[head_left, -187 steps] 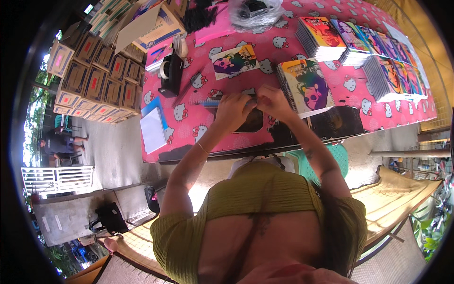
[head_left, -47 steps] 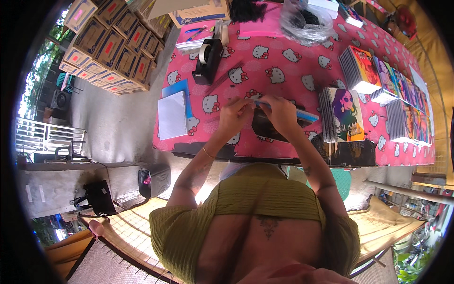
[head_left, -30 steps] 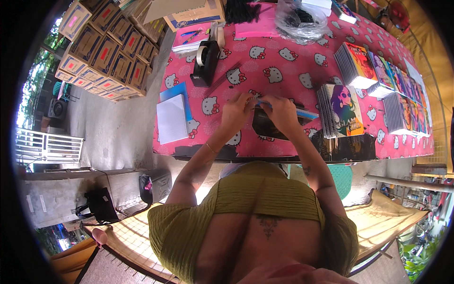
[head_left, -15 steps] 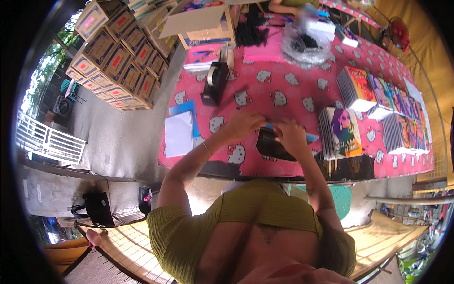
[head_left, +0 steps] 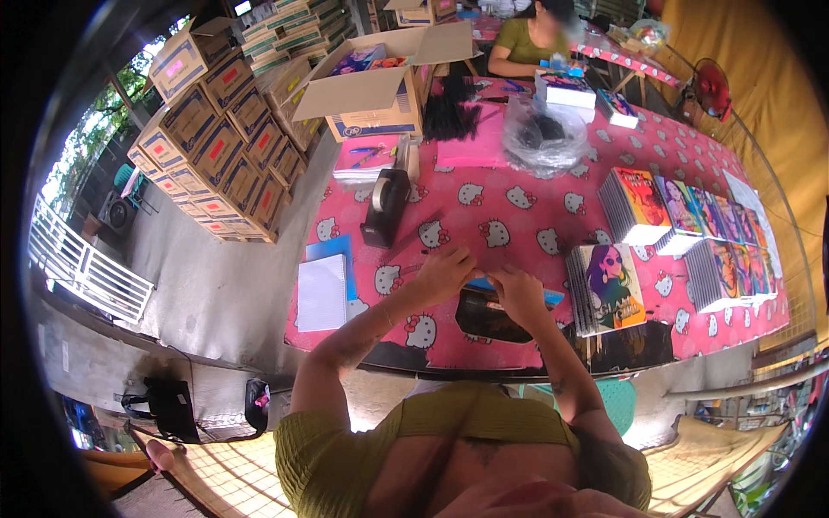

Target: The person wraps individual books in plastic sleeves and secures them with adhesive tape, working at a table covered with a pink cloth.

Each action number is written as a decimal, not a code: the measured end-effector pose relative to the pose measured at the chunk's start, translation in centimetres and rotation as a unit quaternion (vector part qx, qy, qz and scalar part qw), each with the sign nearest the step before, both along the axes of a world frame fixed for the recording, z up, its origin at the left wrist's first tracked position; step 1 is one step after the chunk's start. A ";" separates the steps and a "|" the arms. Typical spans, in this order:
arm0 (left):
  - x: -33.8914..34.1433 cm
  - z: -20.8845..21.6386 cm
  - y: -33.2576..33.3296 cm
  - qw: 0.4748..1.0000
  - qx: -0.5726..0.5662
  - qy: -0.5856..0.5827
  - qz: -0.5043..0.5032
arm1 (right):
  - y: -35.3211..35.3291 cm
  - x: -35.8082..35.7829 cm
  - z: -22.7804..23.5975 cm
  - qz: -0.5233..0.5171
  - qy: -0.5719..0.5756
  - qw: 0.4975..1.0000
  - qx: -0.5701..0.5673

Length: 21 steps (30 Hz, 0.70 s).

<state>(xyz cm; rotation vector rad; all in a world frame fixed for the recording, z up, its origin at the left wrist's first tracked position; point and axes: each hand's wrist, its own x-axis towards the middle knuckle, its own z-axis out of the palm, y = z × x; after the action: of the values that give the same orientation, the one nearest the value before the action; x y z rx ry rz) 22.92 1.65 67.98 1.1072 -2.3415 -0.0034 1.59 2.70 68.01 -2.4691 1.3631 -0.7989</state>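
Note:
At the near edge of the table, my left hand [head_left: 446, 274] and my right hand [head_left: 516, 292] meet fingertip to fingertip. Under them lies a black flat thing [head_left: 490, 318] with a blue edge [head_left: 553, 298] along its far side. My right fingers are bent down and closed over that blue edge. The left fingers are pinched just left of them; whatever is between them is too small to make out. To the right stands a stack of spiral notebooks [head_left: 615, 285] with an illustrated cover. A white spiral notebook [head_left: 322, 295] lies on blue sheets [head_left: 341, 255] to the left.
A black tape dispenser [head_left: 386, 209] stands beyond my left hand. Farther back are an open carton [head_left: 371, 108], a clear plastic bag [head_left: 544, 138] and black strands [head_left: 451, 112]. More notebook stacks [head_left: 635, 207] line the right. Stacked cartons [head_left: 216, 147] stand left; a co-worker [head_left: 522, 47] sits opposite.
The view has tilted up, so the table sits lower and more of the co-worker shows. My hands stay together at the blue edge, with slightly shifted fingers.

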 end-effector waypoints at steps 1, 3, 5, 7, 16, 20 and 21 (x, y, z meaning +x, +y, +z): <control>-0.1 0.4 -0.1 0.998 0.063 -0.011 0.008 | -0.1 -0.2 -0.1 0.001 0.002 1.000 0.006; 0.0 1.4 0.1 0.981 0.190 -0.034 0.025 | -0.4 -0.3 0.0 0.006 0.003 1.000 0.019; -0.3 0.4 0.5 0.996 0.068 -0.050 0.033 | -0.4 -0.2 0.3 0.009 0.010 1.000 0.020; -1.5 -0.3 1.8 0.995 0.005 -0.069 0.077 | -0.3 0.1 0.5 0.007 0.007 1.000 0.024; -3.8 -2.4 4.1 0.983 0.031 -0.054 0.172 | -0.2 -0.4 -0.1 0.022 -0.022 0.999 0.010; -4.9 -6.1 7.9 0.983 0.045 -0.095 0.148 | 0.9 -3.4 1.1 0.010 0.010 1.000 -0.009; -4.6 -7.3 9.5 0.984 0.069 -0.101 0.126 | 1.1 -3.9 1.2 0.001 0.006 1.000 -0.016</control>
<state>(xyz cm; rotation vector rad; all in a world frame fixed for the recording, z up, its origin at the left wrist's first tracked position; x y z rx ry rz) 18.30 11.11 60.67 1.5319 -2.3871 0.0410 -2.27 3.80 69.23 -2.5033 1.3635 -0.8120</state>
